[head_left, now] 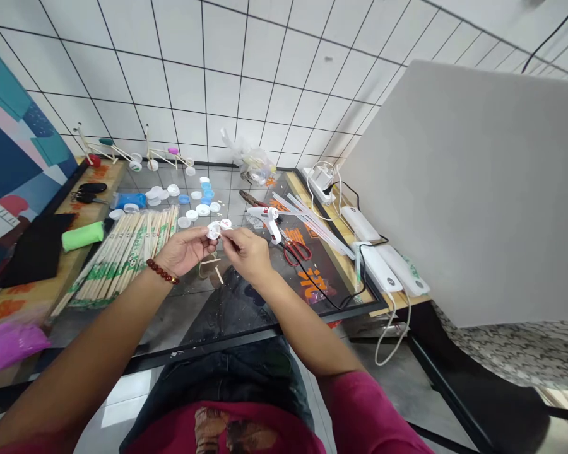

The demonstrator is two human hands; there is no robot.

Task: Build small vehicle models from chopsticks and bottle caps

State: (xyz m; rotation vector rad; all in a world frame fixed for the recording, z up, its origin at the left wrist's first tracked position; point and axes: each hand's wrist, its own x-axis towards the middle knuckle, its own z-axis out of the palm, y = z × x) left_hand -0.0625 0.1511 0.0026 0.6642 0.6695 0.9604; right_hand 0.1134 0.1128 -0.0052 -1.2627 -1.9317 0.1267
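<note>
My left hand [184,251], with a beaded bracelet at the wrist, pinches a white bottle cap [213,231] between thumb and fingers above the glass tabletop. The thumb and forefinger of my right hand [250,252] are closed at the cap's right side, on something too small to make out. Just behind the fingertips is another white cap [226,224]. A white hot glue gun [267,221] lies to the right of my hands. Short wooden stick pieces [219,275] lie below them. More white and blue caps [202,210] are scattered beyond.
Packed chopsticks [123,258], a green clay pack [82,236] and a purple pack [17,340] lie left. Stick-and-cap models [163,154] stand at the back. Right are red-handled scissors [297,252], pliers [253,199], glue sticks [315,224], a power strip [318,186] and cables.
</note>
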